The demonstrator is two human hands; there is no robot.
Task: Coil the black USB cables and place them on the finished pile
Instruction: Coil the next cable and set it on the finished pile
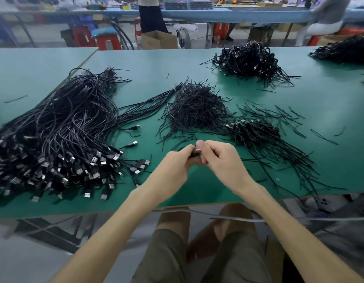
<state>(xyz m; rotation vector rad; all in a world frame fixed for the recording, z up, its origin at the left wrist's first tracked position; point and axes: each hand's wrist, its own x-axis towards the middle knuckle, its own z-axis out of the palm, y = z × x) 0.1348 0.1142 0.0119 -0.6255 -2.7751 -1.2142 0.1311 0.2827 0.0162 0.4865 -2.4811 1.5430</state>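
- both hands meet just above the near edge of the green matte tabletop (pixel 197 64); the left hand (pixel 175 164) and the right hand (pixel 222 160) are clenched together around a small dark bundle (pixel 194 153), which looks like one black usb cable being wound or tied, though the fingers (pixel 200 144) hide most of it.
- a small heap of coiled black cables with silver plugs (pixel 256 130) lies just right of the hands; this looks like the finished pile, and it is modest.
- the large sprawl of loose black usb cables with rectangular metal-tipped plugs (pixel 54 144) on the left remains far bigger, so by my judgement the job is early, with most cables yet to coil.
- a mound of thin short black tie wires (pixel 195 107) sits beyond the hands, between the two piles, with stray ties scattered to the right.
- another tangled black cable heap (pixel 248 60) lies farther back, well apart; whether it counts as finished i cannot tell.
- a few stray plugs, such as one loose black plug end (pixel 134 143), lie near the left hand.
- the route from the hands to the finished pile crosses only scattered ties, nothing bulky.
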